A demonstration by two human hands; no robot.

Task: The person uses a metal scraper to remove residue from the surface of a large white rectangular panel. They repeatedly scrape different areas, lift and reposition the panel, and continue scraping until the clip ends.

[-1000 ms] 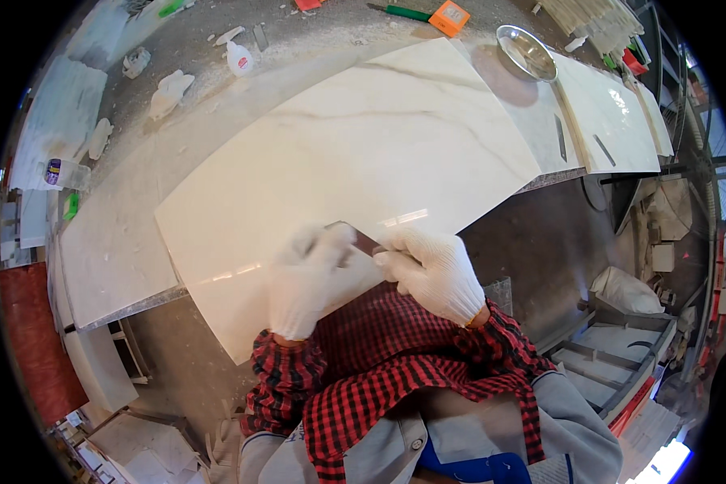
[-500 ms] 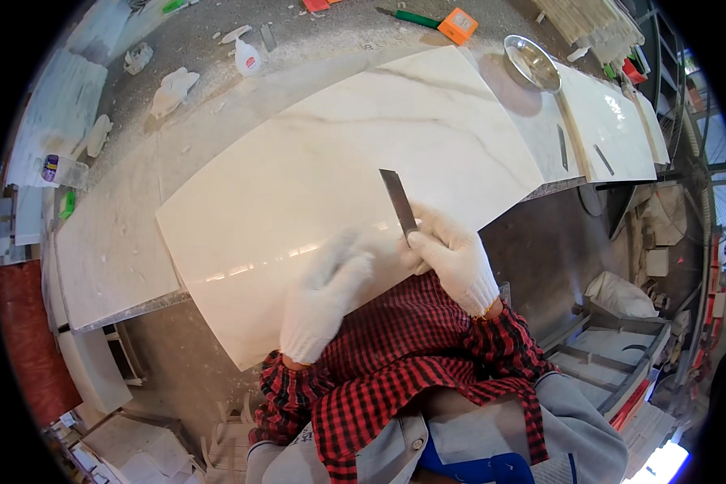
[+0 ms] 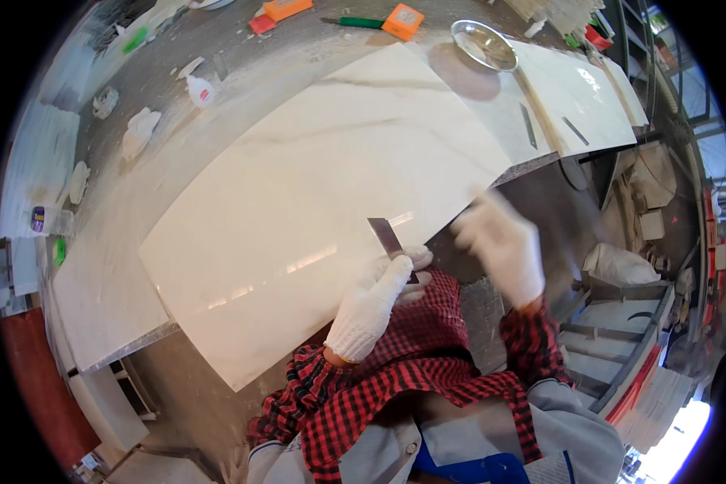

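The dark flat blade [image 3: 385,234] has passed from the right hand to the left since half a second ago, and the right hand [image 3: 504,246] has swung away to the right. The gloved left hand [image 3: 365,310] now grips the blade's near end between thumb and fingers, its far end slanting left over the near edge of the pale veined slab [image 3: 298,169]. The right hand, also gloved, is raised well apart, right of the slab's near edge; it is too blurred to tell how its fingers stand. Beyond the slab, at the far right, sits a shiny metal bowl [image 3: 484,47], with two thin dark strips [image 3: 528,127] lying nearer and further right. Left of the bowl is an orange block [image 3: 402,22] beside a green handle [image 3: 361,22]; a white bottle [image 3: 200,92] is at the far left.
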